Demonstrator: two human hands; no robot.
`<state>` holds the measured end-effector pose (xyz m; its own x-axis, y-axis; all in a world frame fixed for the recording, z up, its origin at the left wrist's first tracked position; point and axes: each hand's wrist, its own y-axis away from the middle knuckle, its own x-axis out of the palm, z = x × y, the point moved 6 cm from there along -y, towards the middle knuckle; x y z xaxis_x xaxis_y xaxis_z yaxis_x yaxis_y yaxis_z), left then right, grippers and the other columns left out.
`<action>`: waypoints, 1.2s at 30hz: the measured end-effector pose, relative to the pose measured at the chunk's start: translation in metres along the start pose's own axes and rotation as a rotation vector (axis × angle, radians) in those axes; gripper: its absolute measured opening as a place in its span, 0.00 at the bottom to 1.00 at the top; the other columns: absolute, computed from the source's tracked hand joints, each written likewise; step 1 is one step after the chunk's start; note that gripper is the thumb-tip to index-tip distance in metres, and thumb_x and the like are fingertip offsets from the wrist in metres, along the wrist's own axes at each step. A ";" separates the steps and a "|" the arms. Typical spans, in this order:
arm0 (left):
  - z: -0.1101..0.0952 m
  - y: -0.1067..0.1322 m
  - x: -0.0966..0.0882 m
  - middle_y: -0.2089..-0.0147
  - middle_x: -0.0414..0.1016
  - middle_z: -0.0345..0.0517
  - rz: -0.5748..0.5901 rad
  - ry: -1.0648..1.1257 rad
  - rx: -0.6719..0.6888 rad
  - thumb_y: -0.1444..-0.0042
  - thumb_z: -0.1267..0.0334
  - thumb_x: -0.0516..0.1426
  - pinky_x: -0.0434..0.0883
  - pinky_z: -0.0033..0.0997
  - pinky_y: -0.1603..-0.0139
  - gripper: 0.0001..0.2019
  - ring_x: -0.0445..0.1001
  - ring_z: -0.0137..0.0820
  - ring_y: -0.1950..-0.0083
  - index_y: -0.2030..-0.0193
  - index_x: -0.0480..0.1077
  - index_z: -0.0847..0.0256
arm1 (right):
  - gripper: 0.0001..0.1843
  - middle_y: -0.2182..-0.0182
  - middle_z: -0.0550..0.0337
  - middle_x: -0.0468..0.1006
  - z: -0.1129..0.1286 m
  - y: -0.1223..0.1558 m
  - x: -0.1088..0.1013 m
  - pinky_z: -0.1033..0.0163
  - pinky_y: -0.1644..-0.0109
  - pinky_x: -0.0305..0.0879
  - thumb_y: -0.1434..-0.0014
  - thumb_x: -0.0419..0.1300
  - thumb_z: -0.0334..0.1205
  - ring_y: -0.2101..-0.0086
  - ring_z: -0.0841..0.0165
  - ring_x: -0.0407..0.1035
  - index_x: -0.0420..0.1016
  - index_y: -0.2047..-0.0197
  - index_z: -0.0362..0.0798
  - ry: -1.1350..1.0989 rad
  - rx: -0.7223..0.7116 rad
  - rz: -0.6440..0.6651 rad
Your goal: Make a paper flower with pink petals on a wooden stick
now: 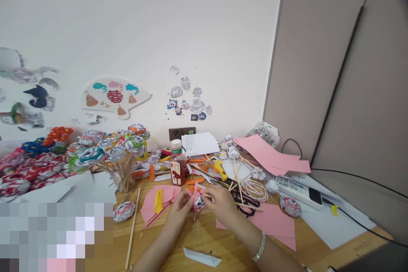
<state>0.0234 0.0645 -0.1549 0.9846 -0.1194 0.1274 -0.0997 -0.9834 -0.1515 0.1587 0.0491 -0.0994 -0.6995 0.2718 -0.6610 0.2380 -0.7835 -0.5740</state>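
Both my hands meet over the wooden table (207, 238), pinching a small paper flower (196, 197) wrapped in pink paper. My left hand (180, 210) grips the flower's left side with closed fingers. My right hand (221, 206), a silver bracelet (259, 247) on its wrist, holds the flower's right side together with a thin wooden stick (208, 196). A folded yellow paper (158, 201) lies on pink sheets (165, 197) just left of my hands.
A small bottle with red liquid (177, 168) stands behind my hands. Several paper flowers on sticks (117, 153) stand at the left. Pink sheets (270, 157), pearl strings (255, 189), a yellow glue gun (219, 169), a power strip (299, 191) and loose sticks (132, 229) lie around.
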 end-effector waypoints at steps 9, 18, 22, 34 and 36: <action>0.003 -0.001 -0.001 0.71 0.71 0.40 0.002 0.032 -0.012 0.58 0.48 0.62 0.67 0.29 0.68 0.18 0.71 0.32 0.68 0.69 0.66 0.60 | 0.07 0.74 0.61 0.78 -0.017 -0.001 0.009 0.70 0.67 0.60 0.48 0.56 0.30 0.71 0.70 0.69 0.76 0.73 0.45 -0.283 0.151 0.069; -0.005 0.002 0.002 0.71 0.72 0.38 0.016 0.067 -0.030 0.59 0.49 0.63 0.68 0.28 0.66 0.17 0.70 0.30 0.68 0.70 0.67 0.59 | 0.05 0.75 0.63 0.74 -0.004 -0.001 -0.006 0.69 0.70 0.53 0.45 0.58 0.34 0.73 0.71 0.66 0.72 0.72 0.46 0.077 -0.014 -0.042; -0.008 0.004 0.003 0.75 0.69 0.36 -0.016 0.051 -0.005 0.59 0.48 0.63 0.67 0.27 0.68 0.17 0.69 0.29 0.70 0.72 0.66 0.59 | 0.05 0.74 0.61 0.73 0.007 0.003 -0.006 0.67 0.69 0.53 0.44 0.57 0.32 0.72 0.70 0.66 0.70 0.72 0.46 0.296 -0.213 -0.111; -0.005 0.002 -0.001 0.78 0.66 0.36 -0.088 -0.032 0.061 0.58 0.47 0.62 0.63 0.25 0.76 0.18 0.65 0.27 0.76 0.73 0.65 0.60 | 0.06 0.70 0.58 0.75 0.006 0.010 0.008 0.64 0.63 0.61 0.42 0.55 0.29 0.67 0.67 0.69 0.72 0.68 0.46 0.395 -0.269 -0.153; -0.004 0.002 0.000 0.78 0.66 0.35 -0.083 -0.030 0.062 0.57 0.48 0.61 0.63 0.24 0.77 0.17 0.65 0.27 0.76 0.74 0.64 0.59 | 0.07 0.71 0.58 0.75 0.005 0.009 0.010 0.65 0.64 0.61 0.42 0.55 0.29 0.67 0.67 0.69 0.72 0.68 0.46 0.418 -0.276 -0.149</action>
<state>0.0227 0.0620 -0.1517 0.9931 -0.0333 0.1126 -0.0099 -0.9793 -0.2022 0.1507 0.0413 -0.1085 -0.4236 0.6131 -0.6668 0.3645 -0.5585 -0.7451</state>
